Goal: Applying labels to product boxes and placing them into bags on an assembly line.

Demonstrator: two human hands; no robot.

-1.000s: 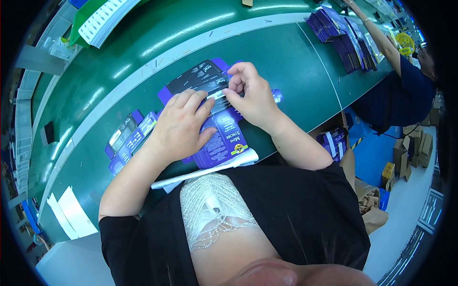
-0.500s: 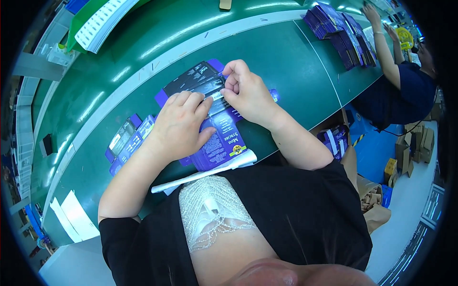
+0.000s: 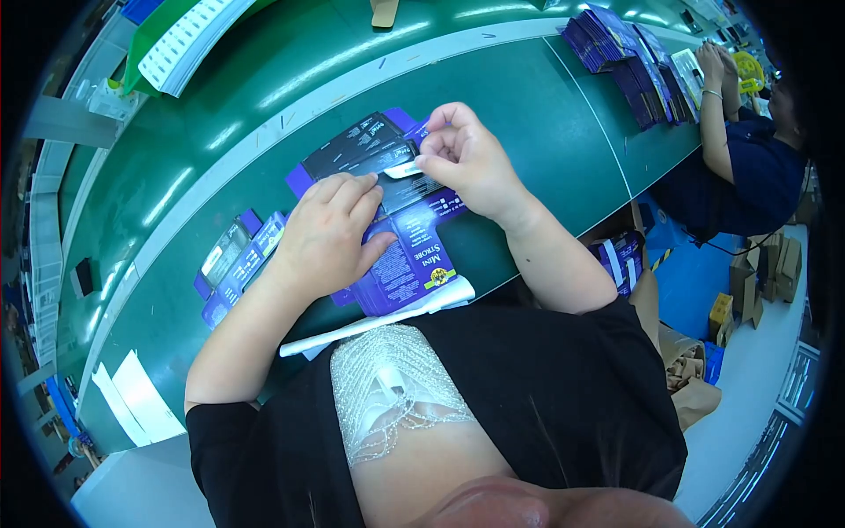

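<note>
One flat box (image 3: 400,273), purple and black, lies opened out on the green table (image 3: 546,132) at the centre of the frame. The left hand (image 3: 334,233) rests over its left part, palm down, fingers together and lightly bent, thumb set apart; it lies on the card without visibly gripping anything. The right hand (image 3: 466,167), over the box's upper right, pinches one end of a white label (image 3: 403,171) between thumb and forefinger, other fingers curled. The label slants across a dark panel, its other end just beside the left fingertips; how much of it touches the card I cannot tell.

A white roll (image 3: 387,314) runs along the box's lower edge. Left of the left forearm lies a second box (image 3: 242,264), also flat. White sheets (image 3: 132,400) lie at lower left, and a printed stack (image 3: 189,44) sits in a green tray (image 3: 134,75) at upper left. Purple piles (image 3: 629,75) stand at upper right, near a co-worker (image 3: 757,172) in dark blue with both hands raised together.
</note>
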